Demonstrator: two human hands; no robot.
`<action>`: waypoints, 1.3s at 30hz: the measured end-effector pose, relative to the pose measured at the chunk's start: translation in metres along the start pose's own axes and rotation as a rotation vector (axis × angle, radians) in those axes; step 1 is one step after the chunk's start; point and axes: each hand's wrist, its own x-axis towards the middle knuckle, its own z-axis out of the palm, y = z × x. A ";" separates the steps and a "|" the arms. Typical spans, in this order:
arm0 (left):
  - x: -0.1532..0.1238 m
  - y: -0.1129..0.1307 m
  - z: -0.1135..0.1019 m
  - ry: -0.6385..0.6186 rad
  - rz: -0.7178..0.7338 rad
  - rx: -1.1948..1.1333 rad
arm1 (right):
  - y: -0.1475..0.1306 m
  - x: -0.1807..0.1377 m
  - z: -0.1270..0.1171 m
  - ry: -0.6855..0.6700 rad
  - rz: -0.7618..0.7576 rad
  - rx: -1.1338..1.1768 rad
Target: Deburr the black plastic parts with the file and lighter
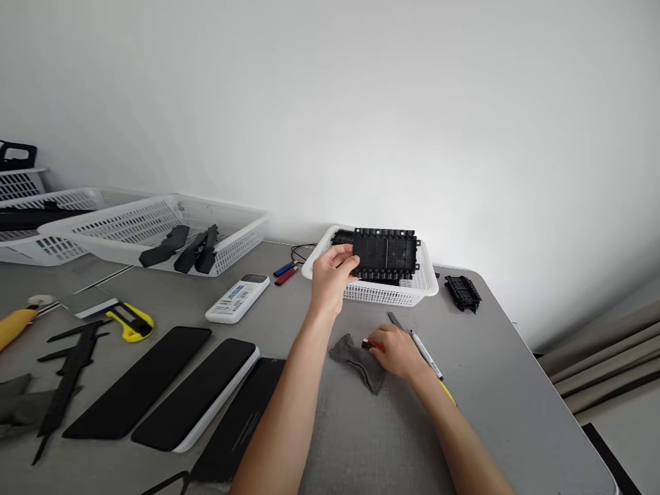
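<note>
My left hand [333, 271] pinches the left edge of a black plastic part [386, 253], a flat ribbed panel with notched edges, and holds it up in front of the white basket [381, 294]. My right hand [394, 348] is low over the table, its fingers closed on a small red lighter [372, 345] with a dark end. Right below the lighter lies a crumpled grey cloth [361, 364]. A white marker [425, 352] and a dark flat tool [394, 320] lie beside and partly behind my right hand. More black parts sit in the basket, mostly hidden.
Another black ribbed part [463, 293] lies at the table's back right. To the left are a blue lighter [284, 268], a white device [237, 298], dark slabs [196, 392], a yellow cutter [131, 322], black calipers [72, 375] and a large white basket [240, 237]. A wall stands behind.
</note>
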 end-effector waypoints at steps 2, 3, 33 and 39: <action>0.001 0.001 -0.001 0.002 0.001 -0.009 | -0.001 -0.002 -0.002 -0.059 0.026 -0.057; 0.001 0.001 -0.002 0.003 0.003 -0.014 | -0.001 -0.002 -0.002 -0.069 0.039 -0.071; 0.004 0.007 -0.007 -0.159 0.038 0.198 | -0.037 0.032 -0.112 0.969 0.127 1.142; 0.004 0.008 -0.011 -0.187 0.034 0.318 | -0.028 0.030 -0.116 0.955 0.140 0.929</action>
